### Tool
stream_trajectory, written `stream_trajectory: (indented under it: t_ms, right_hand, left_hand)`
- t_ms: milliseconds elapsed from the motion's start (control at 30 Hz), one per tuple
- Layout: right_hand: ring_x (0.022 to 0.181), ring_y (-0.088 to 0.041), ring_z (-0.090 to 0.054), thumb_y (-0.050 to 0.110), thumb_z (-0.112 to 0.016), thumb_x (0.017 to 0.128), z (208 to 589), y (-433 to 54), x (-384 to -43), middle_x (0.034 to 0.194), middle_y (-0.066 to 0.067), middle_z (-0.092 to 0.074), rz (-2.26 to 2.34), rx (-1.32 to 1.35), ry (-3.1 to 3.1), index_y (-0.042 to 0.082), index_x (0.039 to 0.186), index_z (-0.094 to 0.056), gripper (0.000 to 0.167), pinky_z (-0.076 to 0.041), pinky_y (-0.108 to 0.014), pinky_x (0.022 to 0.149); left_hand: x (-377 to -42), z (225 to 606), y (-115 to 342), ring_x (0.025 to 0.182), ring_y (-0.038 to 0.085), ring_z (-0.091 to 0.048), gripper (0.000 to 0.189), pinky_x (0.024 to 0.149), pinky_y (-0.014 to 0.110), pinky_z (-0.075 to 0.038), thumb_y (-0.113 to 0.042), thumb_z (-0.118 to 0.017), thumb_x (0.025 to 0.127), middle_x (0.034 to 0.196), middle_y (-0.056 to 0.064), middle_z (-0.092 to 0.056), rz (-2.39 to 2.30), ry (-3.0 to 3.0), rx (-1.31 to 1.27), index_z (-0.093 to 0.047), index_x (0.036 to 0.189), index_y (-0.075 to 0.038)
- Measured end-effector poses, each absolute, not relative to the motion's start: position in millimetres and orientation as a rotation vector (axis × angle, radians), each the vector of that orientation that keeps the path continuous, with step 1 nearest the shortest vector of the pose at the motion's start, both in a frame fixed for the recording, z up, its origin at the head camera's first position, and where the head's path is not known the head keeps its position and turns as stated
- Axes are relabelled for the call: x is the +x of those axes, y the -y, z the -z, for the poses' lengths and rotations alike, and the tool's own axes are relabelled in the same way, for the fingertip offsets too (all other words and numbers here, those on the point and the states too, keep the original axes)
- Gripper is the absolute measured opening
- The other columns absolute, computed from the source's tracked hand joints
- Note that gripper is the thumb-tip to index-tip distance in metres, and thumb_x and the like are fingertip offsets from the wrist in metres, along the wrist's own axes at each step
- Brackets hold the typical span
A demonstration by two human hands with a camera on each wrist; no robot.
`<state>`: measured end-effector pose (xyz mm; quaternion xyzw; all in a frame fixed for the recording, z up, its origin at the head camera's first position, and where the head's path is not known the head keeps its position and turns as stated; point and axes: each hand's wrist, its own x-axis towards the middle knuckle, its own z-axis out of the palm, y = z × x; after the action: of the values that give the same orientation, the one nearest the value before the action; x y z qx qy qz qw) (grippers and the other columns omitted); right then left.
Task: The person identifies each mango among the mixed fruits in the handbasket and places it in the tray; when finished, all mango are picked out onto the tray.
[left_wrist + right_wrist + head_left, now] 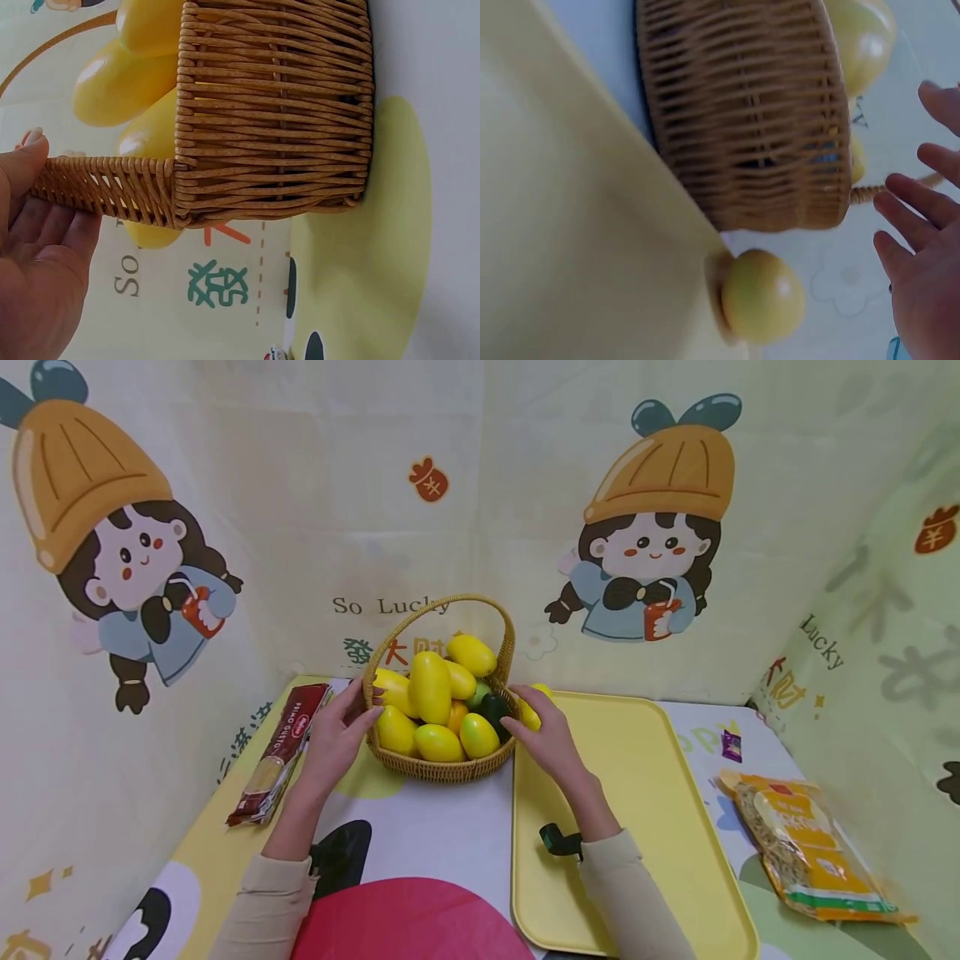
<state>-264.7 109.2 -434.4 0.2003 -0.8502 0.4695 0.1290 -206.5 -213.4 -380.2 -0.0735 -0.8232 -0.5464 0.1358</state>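
Note:
A woven wicker basket [442, 770] with a tall arched handle stands at the back of the table. Yellow mangoes [431, 687] fill it, along with a dark green avocado [493, 710] and an orange fruit partly hidden among them. My left hand [333, 735] grips the lower left part of the handle [105, 184], thumb on one side and fingers on the other. At the basket's right side, my right hand [547, 735] has its fingers spread and extended near the rim. In the right wrist view, a loose mango [763, 297] lies at the tray's edge beside the basket.
A yellow tray [637, 810] lies right of the basket, under my right forearm. Long dark red packets [285, 747] lie on the left. On the right are a small purple wrapped candy [732, 746] and an orange food bag [813, 847]. Printed cloth walls rise behind and beside the table.

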Motion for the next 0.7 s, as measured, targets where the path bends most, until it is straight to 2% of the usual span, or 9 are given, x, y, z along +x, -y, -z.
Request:
stream_trajectory:
  t_ms: [167, 333, 567, 700]
  right_hand:
    - [0.139, -0.022, -0.046, 0.037, -0.071, 0.092, 428.5, -92.3, -253.5, 0.145, 0.001, -0.054, -1.306, 0.744, 2.5, 0.016, 0.142, -0.053, 0.058, -0.04, -0.049, 0.116]
    - [0.133, -0.022, -0.051, 0.035, -0.073, 0.09, 433.2, -77.8, -250.7, 0.142, -0.002, -0.056, -1.272, 0.811, 2.533, 0.015, 0.143, -0.053, 0.059, -0.043, -0.046, 0.114]
    - [0.124, -0.02, -0.056, 0.042, -0.075, 0.087, 443.2, -68.0, -250.7, 0.142, 0.001, -0.057, -1.13, 0.752, 2.664, 0.023, 0.146, -0.049, 0.067, -0.049, -0.043, 0.107]
    - [0.121, -0.022, -0.057, 0.046, -0.075, 0.085, 441.8, -66.6, -248.6, 0.141, -0.001, -0.058, -1.051, 0.693, 2.724, 0.021, 0.148, -0.046, 0.074, -0.05, -0.044, 0.106]
  left_hand:
    - [-205.8, 379.2, 212.7, 0.131, 0.025, -0.055, 0.058, 0.098, 0.006, -0.044, -0.012, -0.058, 0.1, 0.134, 0.015, -0.06, 1.586, 2.374, -0.225, -0.037, 0.154, -0.013]
    - [-209.1, 384.3, 215.3, 0.132, 0.023, -0.054, 0.059, 0.102, 0.009, -0.043, -0.015, -0.058, 0.101, 0.136, 0.011, -0.059, 1.588, 2.386, -0.204, -0.035, 0.155, -0.016]
    - [-220.6, 401.7, 223.5, 0.132, 0.016, -0.054, 0.061, 0.102, 0.01, -0.044, -0.024, -0.06, 0.1, 0.136, 0.003, -0.06, 1.586, 2.37, -0.212, -0.034, 0.155, -0.026]
    - [-222.2, 404.7, 223.6, 0.132, 0.016, -0.054, 0.061, 0.103, 0.012, -0.044, -0.026, -0.061, 0.099, 0.136, 0.003, -0.06, 1.596, 2.355, -0.223, -0.035, 0.154, -0.028]
